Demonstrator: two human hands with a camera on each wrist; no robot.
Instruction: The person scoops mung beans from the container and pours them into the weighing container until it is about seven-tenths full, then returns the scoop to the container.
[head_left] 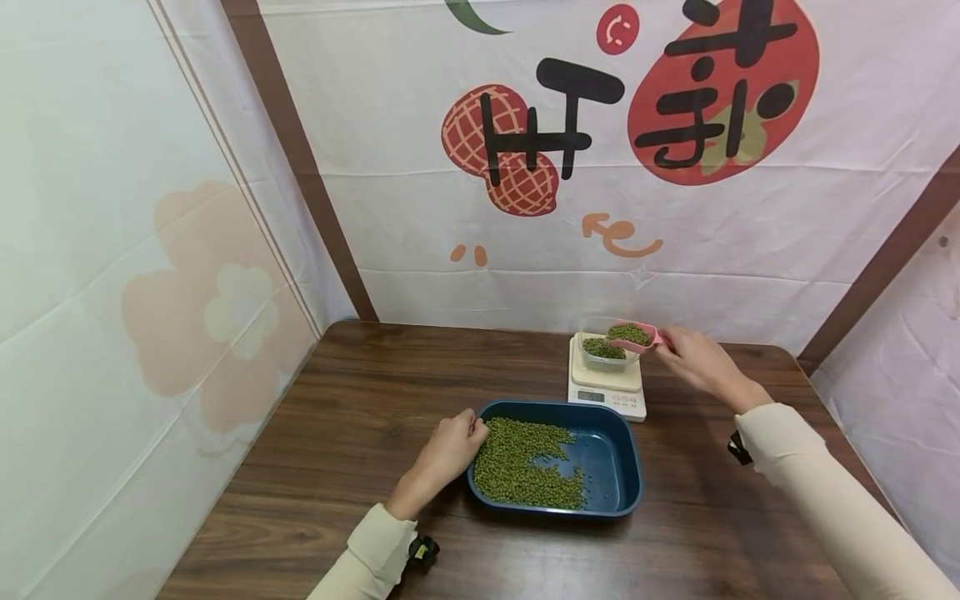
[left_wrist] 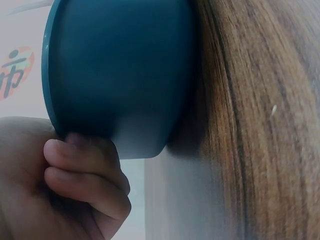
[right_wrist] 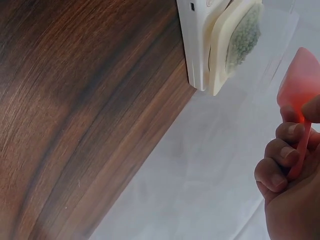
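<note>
In the head view my right hand (head_left: 699, 360) grips the handle of a pink scoop (head_left: 645, 343) heaped with green beans. The scoop is over a clear plastic container (head_left: 604, 364) that has some green beans in its bottom. That container stands on a white kitchen scale (head_left: 609, 400). My left hand (head_left: 453, 446) pinches the left rim of a blue tray (head_left: 628, 467), its fingers curled in the left wrist view. Green beans (head_left: 525, 475) cover the left and middle of the tray, while its right end shows bare blue bottom. The right wrist view shows fingers wrapped round the scoop's handle (right_wrist: 301, 155).
All this stands on a dark wooden table (head_left: 360, 417). Behind it hangs a white printed cloth (head_left: 450, 292), close to the scale at the table's back edge. Another cloth panel (head_left: 150, 333) borders the left side. The tray sits in front of the scale.
</note>
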